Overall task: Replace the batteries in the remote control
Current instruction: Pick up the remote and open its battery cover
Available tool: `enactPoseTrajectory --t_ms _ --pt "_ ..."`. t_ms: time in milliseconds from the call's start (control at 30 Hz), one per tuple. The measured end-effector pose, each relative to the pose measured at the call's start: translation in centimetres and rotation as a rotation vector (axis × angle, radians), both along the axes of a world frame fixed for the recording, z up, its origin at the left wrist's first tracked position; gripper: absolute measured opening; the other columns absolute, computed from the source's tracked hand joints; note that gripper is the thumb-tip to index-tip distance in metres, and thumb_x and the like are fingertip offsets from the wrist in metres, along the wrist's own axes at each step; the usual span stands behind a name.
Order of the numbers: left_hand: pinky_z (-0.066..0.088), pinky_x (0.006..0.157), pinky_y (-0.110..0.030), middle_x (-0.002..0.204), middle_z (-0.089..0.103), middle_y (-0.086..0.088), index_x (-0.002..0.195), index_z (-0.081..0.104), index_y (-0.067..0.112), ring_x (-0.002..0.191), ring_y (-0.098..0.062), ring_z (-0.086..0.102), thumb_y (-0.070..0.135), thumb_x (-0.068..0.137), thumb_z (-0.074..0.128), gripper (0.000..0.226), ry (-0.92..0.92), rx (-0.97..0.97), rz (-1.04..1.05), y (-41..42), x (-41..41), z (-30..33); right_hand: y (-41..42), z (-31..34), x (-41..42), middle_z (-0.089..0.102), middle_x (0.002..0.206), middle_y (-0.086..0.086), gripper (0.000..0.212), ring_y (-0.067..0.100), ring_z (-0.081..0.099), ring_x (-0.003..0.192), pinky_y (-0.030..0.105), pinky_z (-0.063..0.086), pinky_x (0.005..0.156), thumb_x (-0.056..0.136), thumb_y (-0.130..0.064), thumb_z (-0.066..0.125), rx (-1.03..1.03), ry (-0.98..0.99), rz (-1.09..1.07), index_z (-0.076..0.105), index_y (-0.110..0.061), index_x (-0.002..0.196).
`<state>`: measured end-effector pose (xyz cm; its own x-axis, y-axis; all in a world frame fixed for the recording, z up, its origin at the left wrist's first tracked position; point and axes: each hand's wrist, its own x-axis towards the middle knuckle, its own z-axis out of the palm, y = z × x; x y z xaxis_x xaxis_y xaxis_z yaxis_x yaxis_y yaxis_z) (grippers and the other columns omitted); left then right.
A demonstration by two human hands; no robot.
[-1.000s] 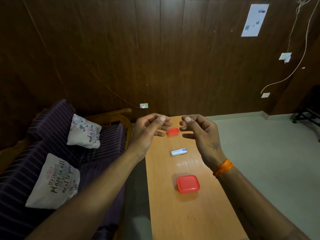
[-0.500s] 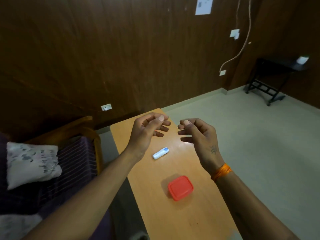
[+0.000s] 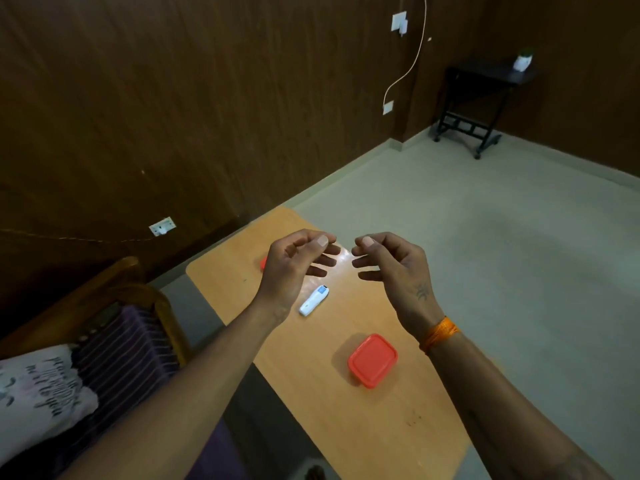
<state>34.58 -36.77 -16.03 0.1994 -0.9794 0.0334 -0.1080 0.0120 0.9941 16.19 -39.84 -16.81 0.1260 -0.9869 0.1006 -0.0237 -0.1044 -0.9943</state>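
Observation:
A small white remote control point(image 3: 313, 300) lies on the long orange-brown table point(image 3: 363, 424), its blue-marked end pointing away from me. My left hand point(image 3: 294, 265) hovers above and just left of it, fingers loosely curled and empty. My right hand point(image 3: 391, 261) hangs level with it to the right, also curled and holding nothing. The fingertips of both hands nearly face each other over the table. A red lidded box point(image 3: 372, 360) sits nearer me. A second small red object point(image 3: 263, 262) peeks out behind my left hand. No batteries are visible.
A purple striped wooden sofa point(image 3: 114, 337) with a printed cushion point(image 3: 38, 393) stands close along the table's left side. Dark wood panelling forms the wall behind. A black side table point(image 3: 478, 98) with a small pot stands in the far right corner on grey floor.
The camera has swung right and tilted, so the table now runs diagonally. Both hands keep the same raised, curled pose above the remote. The far red object is now mostly hidden behind my left hand.

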Motion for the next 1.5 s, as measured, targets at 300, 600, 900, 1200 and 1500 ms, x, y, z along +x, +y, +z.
enactPoseTrajectory --t_ms 300,600,900,1200,1500 --pt "0.065 0.081 -0.036 0.104 0.081 0.0 0.117 0.075 0.014 0.097 -0.023 0.078 0.027 0.107 0.057 0.024 -0.006 -0.032 -0.045 -2.4 0.1 0.0 -1.7 0.1 0.2 0.076 0.094 0.005 0.023 0.019 0.075 0.086 0.034 0.065 0.072 0.106 -0.027 0.057 -0.036 -0.012 -0.072 0.075 -0.012 0.105" --pt "0.063 0.085 -0.045 0.104 0.081 -0.005 0.115 0.076 0.013 0.097 -0.027 0.077 0.023 0.108 0.055 0.024 0.02 -0.03 -0.172 -9.2 3.7 -0.6 -5.6 -0.6 3.5 0.077 0.095 0.005 0.024 0.02 0.075 0.087 0.035 0.065 0.074 0.106 -0.027 0.057 -0.009 0.002 -0.17 0.075 -0.011 0.106" --pt "0.062 0.084 -0.045 0.103 0.08 -0.009 0.112 0.076 0.01 0.097 -0.03 0.076 0.021 0.108 0.054 0.026 0.025 0.042 -0.417 -16.9 10.5 -2.2 -9.5 -1.4 11.1 0.077 0.097 0.01 0.023 0.028 0.075 0.09 0.04 0.064 0.075 0.105 -0.025 0.058 0.093 -0.075 -0.39 0.075 -0.01 0.104" --pt "0.061 0.083 -0.046 0.103 0.08 -0.01 0.112 0.076 0.009 0.095 -0.031 0.077 0.022 0.107 0.053 0.026 0.046 0.097 -0.557 -20.5 14.1 -3.9 -9.7 -2.8 15.4 0.078 0.095 0.009 0.021 0.026 0.076 0.09 0.039 0.063 0.075 0.105 -0.025 0.059 0.171 -0.06 -0.549 0.076 -0.011 0.104" --pt "0.061 0.079 -0.041 0.101 0.081 -0.011 0.111 0.076 0.007 0.094 -0.033 0.077 0.029 0.1 0.057 0.031 0.065 0.153 -0.583 -20.7 15.4 -5.5 -9.6 -4.9 17.1 0.078 0.096 0.009 0.022 0.027 0.076 0.09 0.042 0.064 0.076 0.105 -0.026 0.059 0.213 -0.066 -0.595 0.076 -0.011 0.105"
